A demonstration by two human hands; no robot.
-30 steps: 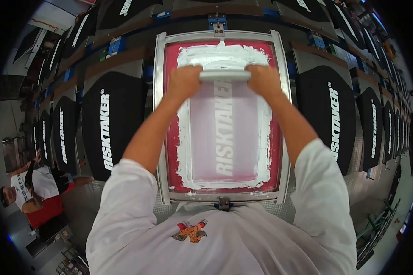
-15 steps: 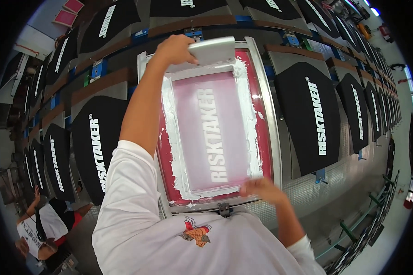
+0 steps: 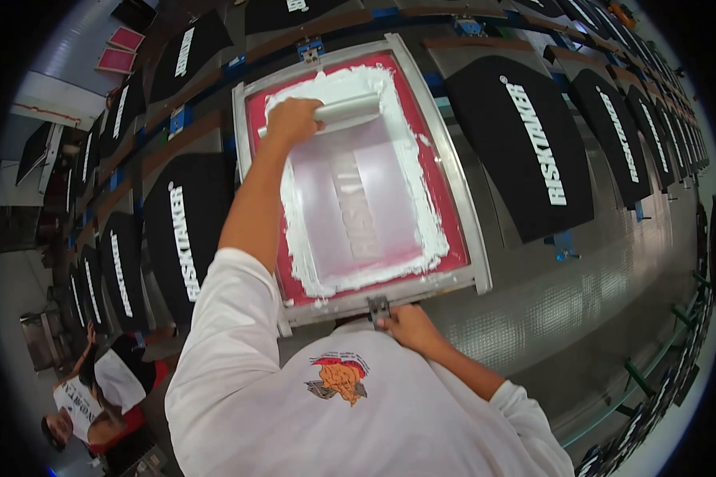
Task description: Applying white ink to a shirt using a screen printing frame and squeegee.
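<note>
A screen-printing frame [image 3: 439, 159] with a silver metal border and red mesh edges lies before me. Thick white ink [image 3: 429, 230] rings its pale central window, where block lettering shows faintly. My left hand [image 3: 293, 121] is closed around a silver squeegee [image 3: 350, 110], which rests in the ink near the far end of the mesh. At the frame's near edge, the fingers of my right hand [image 3: 414, 327] are closed on a small dark metal bracket [image 3: 379, 307]. Part of the bracket lies hidden behind those fingers.
Black cut fabric panels with white lettering, such as one on the right [image 3: 525, 151] and one on the left [image 3: 177, 238], lie on metal boards in rows. Blue brackets [image 3: 563, 245] mark the rail. Another person [image 3: 87, 405] is at lower left.
My right hand has gone from above the frame's near right corner to the bracket. The squeegee has tipped down onto the mesh. The lettering in the window looks duller, and the view has shifted.
</note>
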